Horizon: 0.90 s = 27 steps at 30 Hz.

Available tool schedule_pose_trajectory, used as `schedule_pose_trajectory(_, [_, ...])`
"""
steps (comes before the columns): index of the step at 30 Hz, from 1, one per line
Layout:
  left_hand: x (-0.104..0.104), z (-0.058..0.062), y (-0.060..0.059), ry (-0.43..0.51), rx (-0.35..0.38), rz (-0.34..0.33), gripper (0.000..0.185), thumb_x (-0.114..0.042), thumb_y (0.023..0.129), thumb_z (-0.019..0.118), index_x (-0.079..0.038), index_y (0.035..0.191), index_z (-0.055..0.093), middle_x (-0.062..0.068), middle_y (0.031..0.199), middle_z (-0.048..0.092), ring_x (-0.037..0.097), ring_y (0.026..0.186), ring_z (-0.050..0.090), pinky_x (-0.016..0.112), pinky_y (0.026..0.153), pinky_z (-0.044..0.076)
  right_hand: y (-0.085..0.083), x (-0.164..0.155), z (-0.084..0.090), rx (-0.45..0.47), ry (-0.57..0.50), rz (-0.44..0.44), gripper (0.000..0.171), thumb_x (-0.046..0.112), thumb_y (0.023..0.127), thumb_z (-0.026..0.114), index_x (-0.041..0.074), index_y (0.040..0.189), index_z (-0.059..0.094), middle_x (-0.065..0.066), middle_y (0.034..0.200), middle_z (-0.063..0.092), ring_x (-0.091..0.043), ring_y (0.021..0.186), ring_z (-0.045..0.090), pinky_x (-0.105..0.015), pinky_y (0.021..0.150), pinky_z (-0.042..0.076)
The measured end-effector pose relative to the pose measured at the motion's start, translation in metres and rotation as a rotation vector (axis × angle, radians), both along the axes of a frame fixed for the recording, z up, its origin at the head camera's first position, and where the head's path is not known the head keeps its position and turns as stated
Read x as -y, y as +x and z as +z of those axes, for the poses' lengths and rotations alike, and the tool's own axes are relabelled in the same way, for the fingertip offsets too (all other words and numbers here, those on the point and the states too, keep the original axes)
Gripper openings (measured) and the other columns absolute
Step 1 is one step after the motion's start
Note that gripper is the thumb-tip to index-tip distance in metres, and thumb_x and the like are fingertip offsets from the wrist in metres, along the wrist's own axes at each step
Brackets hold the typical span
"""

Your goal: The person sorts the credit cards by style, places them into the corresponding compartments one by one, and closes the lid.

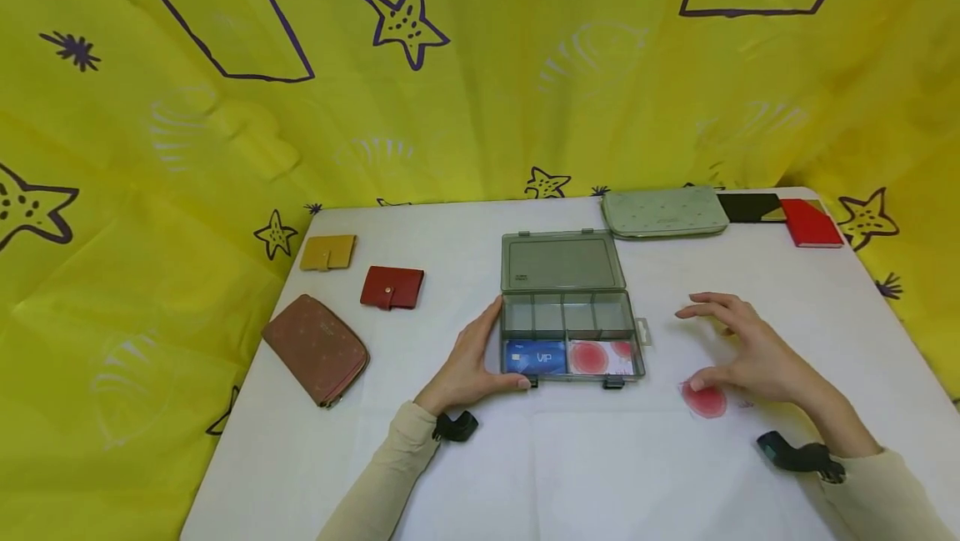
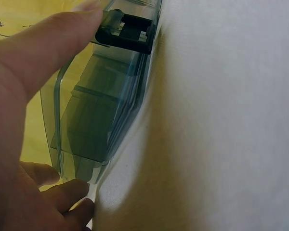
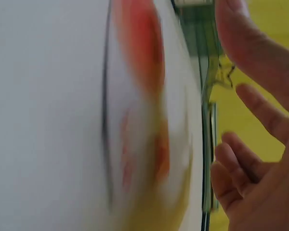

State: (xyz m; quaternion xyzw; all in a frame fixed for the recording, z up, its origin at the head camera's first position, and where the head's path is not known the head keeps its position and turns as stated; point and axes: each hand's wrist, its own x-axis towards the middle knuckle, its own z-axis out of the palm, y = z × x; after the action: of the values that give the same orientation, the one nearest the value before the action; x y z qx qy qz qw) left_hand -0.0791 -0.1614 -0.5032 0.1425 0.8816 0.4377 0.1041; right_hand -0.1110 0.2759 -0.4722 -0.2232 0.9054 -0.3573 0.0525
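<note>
A translucent grey-green plastic box [image 1: 572,316] lies on the table with its lid folded back. In its front compartments sit a blue VIP card [image 1: 536,357] and a white card with red circles [image 1: 590,357]. My left hand [image 1: 468,362] holds the box at its left front corner, thumb by the black latch [image 2: 130,32] and fingers along the side. To the box's right, my right hand [image 1: 757,358] hovers with fingers spread and nothing between them. Below its thumb a white card with a red circle [image 1: 708,404] lies on the table; it looks blurred in the right wrist view.
Toward the left lie a yellow card holder [image 1: 327,252], a red-brown card holder [image 1: 392,288] and a brown zip wallet [image 1: 317,351]. At the back right are a green pouch [image 1: 664,212], a black wallet [image 1: 750,207] and a red booklet-like item [image 1: 812,224]. A yellow curtain [image 1: 480,107] hangs behind.
</note>
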Motion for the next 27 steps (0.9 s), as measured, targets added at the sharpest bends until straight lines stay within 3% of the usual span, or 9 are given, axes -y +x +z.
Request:
schedule_pose_trajectory(4, [0.001,0.0,0.001,-0.008,0.004,0.009,0.129,-0.04,0.08,0.094,-0.021,0.173,0.007,0.007,0.178,0.018,0.037,0.162,0.019,0.064,0.128,0.023,0.005,-0.031,-0.003,0.07,0.079,0.011,0.073,0.034,0.063,0.102,0.02,0.128,0.072,-0.021,0.151,0.047,-0.045,0.132,0.035,-0.059,0.094,0.041])
schedule_pose_trajectory(7, [0.001,0.001,0.002,-0.004,0.008,0.014,0.128,-0.039,0.08,0.094,-0.02,0.173,0.008,0.007,0.178,0.018,0.037,0.163,0.018,0.064,0.129,0.021,0.011,-0.045,-0.009,0.084,0.108,0.015,0.064,0.034,0.064,0.101,0.023,0.122,0.075,-0.02,0.146,0.048,-0.044,0.129,0.035,-0.057,0.091,0.039])
schedule_pose_trajectory(9, [0.001,0.002,0.002,-0.002,0.005,0.015,0.128,-0.038,0.08,0.094,-0.02,0.173,0.009,0.008,0.178,0.019,0.037,0.162,0.018,0.064,0.128,0.021,0.015,-0.05,-0.012,0.062,0.112,0.008,0.06,0.031,0.063,0.102,0.024,0.117,0.076,-0.018,0.139,0.051,-0.038,0.125,0.035,-0.046,0.091,0.037])
schedule_pose_trajectory(12, [0.001,0.003,0.002,-0.002,0.001,0.013,0.128,-0.038,0.08,0.094,-0.019,0.173,0.009,0.008,0.178,0.018,0.037,0.162,0.019,0.064,0.128,0.021,0.019,-0.052,-0.016,0.032,0.116,-0.014,0.054,0.027,0.063,0.102,0.026,0.11,0.076,-0.014,0.128,0.055,-0.019,0.119,0.033,-0.032,0.086,0.035])
schedule_pose_trajectory(15, [0.0,0.003,0.002,-0.001,0.004,0.01,0.129,-0.039,0.079,0.094,-0.02,0.173,0.008,0.007,0.178,0.018,0.037,0.162,0.019,0.064,0.128,0.021,0.021,-0.051,-0.018,0.022,0.119,-0.032,0.051,0.027,0.062,0.103,0.028,0.105,0.076,-0.009,0.12,0.056,-0.002,0.11,0.028,-0.026,0.081,0.034])
schedule_pose_trajectory(21, [0.0,0.002,0.0,0.004,-0.005,-0.001,0.128,-0.039,0.08,0.094,-0.02,0.173,0.009,0.009,0.178,0.019,0.038,0.162,0.02,0.065,0.128,0.023,0.019,-0.05,-0.015,0.054,0.152,-0.05,0.048,0.03,0.064,0.102,0.024,0.101,0.073,-0.005,0.115,0.059,-0.007,0.106,0.033,-0.022,0.082,0.035])
schedule_pose_trajectory(24, [0.0,0.001,0.0,0.0,-0.006,-0.001,0.128,-0.04,0.08,0.094,-0.021,0.173,0.009,0.008,0.178,0.019,0.038,0.162,0.021,0.065,0.128,0.023,0.015,-0.05,-0.013,0.089,0.155,-0.051,0.047,0.028,0.072,0.098,0.017,0.105,0.067,-0.003,0.109,0.061,-0.005,0.1,0.041,-0.015,0.081,0.038])
schedule_pose_trajectory(27, [0.0,0.001,0.0,-0.005,-0.001,0.0,0.128,-0.041,0.08,0.094,-0.022,0.173,0.008,0.007,0.178,0.019,0.037,0.162,0.02,0.064,0.128,0.022,0.012,-0.049,-0.011,0.087,0.114,-0.055,0.039,0.013,0.084,0.09,0.011,0.11,0.06,0.0,0.101,0.062,0.001,0.089,0.048,-0.011,0.077,0.042])
